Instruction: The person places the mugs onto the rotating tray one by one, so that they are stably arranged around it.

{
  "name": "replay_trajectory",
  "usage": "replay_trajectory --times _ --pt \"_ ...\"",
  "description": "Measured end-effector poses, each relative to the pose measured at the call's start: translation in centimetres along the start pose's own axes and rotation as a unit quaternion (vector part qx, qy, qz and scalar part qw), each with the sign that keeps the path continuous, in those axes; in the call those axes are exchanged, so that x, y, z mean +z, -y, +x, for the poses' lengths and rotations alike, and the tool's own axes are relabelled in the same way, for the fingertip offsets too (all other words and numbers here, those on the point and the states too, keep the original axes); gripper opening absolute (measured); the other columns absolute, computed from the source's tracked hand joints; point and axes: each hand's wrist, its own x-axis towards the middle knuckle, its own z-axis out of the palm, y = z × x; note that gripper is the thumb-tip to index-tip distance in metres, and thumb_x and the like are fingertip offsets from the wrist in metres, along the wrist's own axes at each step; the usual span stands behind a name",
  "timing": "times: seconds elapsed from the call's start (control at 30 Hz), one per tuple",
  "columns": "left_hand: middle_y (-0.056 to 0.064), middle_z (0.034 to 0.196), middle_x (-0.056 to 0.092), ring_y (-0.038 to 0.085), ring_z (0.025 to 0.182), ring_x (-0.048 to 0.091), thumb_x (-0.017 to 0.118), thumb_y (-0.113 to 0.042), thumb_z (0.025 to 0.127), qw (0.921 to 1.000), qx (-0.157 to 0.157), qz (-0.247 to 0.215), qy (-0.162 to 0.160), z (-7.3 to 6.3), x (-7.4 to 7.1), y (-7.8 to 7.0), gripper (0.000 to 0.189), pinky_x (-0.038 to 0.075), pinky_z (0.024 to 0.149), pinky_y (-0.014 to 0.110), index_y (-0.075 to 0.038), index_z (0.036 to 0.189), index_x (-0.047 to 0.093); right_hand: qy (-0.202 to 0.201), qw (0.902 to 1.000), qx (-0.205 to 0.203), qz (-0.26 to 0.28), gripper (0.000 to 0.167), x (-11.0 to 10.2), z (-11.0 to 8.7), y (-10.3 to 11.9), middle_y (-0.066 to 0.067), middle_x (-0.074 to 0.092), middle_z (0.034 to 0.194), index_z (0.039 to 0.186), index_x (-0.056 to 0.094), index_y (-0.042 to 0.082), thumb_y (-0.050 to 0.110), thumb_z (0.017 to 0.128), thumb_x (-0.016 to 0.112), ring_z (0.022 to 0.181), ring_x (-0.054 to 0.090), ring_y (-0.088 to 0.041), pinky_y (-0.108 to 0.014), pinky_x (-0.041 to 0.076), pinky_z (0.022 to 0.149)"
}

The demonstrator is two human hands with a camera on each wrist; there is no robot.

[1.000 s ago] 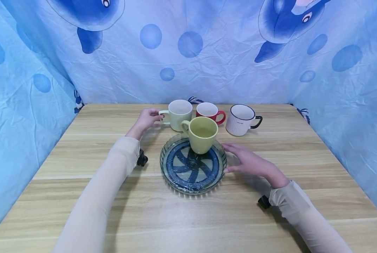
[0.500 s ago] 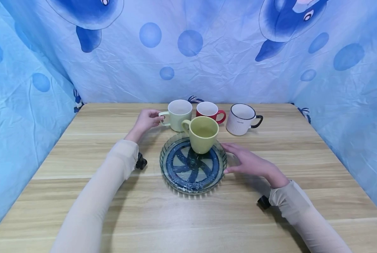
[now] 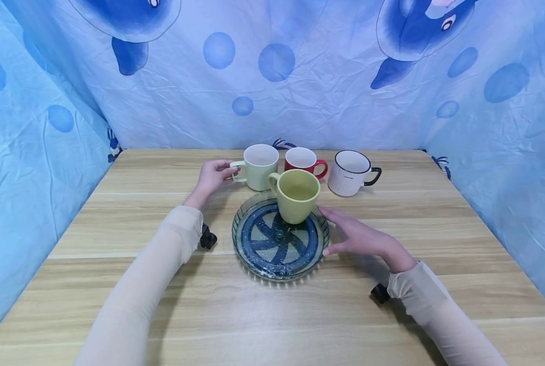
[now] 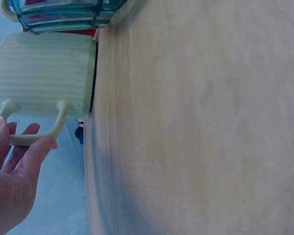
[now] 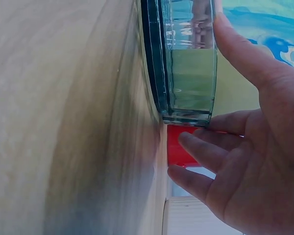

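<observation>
My left hand (image 3: pixel 213 175) pinches the handle of a pale green mug (image 3: pixel 261 175) at the back of the table. In the left wrist view, thumb and fingers lie about the handle of this ribbed mug (image 4: pixel 44 73). A round glass dish (image 3: pixel 279 277) with a blue swirl pattern sits mid-table. Inside it, toward the back, stands a yellow-green mug (image 3: pixel 296 203), its handle pointing left. My right hand (image 3: pixel 356 235) rests at the dish's right side. In the right wrist view, the thumb and fingers of that hand (image 5: pixel 269 142) are spread, with thumb and index finger at the glass rim.
Behind the dish stands a red mug (image 3: pixel 300 158), partly hidden by the yellow-green one. A white mug (image 3: pixel 349 175) with a black rim and handle is right of it. Blue dolphin-print curtains (image 3: pixel 272 122) enclose the wooden table (image 3: pixel 272 325) at back and sides.
The yellow-green mug has shifted slightly right inside the dish. My left fingers have closed in a little on the pale green mug's handle. My right hand stays by the dish.
</observation>
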Motion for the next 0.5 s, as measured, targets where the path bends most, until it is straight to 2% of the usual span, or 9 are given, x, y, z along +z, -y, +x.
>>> replay_trajectory --times 0.2,0.3,0.43,0.5 --pt "0.027 0.127 0.060 0.016 0.100 0.066 0.057 -0.012 0.097 0.9998 0.010 0.015 -0.010 -0.6 -0.2 -0.3 0.033 0.059 0.080 0.017 0.004 0.127 0.059 -0.001 1.0000 -0.003 0.006 0.108 0.1 0.0 0.0 -0.023 0.019 0.159 0.153 0.018 0.000 0.044 0.075 0.079 0.147 0.019 -0.043 -0.059 0.019 0.120" --pt "0.027 0.127 0.061 0.015 0.099 0.066 0.057 -0.012 0.097 0.9996 0.014 0.020 -0.017 -1.0 -0.3 -0.4 0.034 0.059 0.081 0.018 0.003 0.127 0.060 -0.001 1.0000 -0.002 0.009 0.108 0.1 0.0 0.0 -0.023 0.019 0.160 0.153 0.018 0.000 0.043 0.075 0.079 0.147 0.019 -0.043 -0.059 0.019 0.120" --pt "0.025 0.129 0.061 0.019 0.106 0.066 0.058 -0.013 0.097 0.9994 0.012 0.020 -0.026 -1.4 -0.6 -0.4 0.035 0.058 0.085 0.020 0.003 0.128 0.059 -0.002 0.9999 0.000 0.016 0.108 0.1 -0.1 0.1 -0.022 0.018 0.160 0.154 0.017 0.001 0.043 0.075 0.079 0.147 0.018 -0.042 -0.059 0.018 0.120" --pt "0.025 0.129 0.061 0.020 0.108 0.066 0.057 -0.012 0.097 0.9993 0.012 0.015 -0.032 -1.7 -0.8 -0.4 0.034 0.058 0.083 0.018 0.003 0.128 0.059 -0.002 0.9998 0.002 0.020 0.109 0.2 -0.1 0.2 -0.022 0.017 0.160 0.154 0.017 0.001 0.043 0.075 0.079 0.147 0.017 -0.042 -0.059 0.018 0.120"
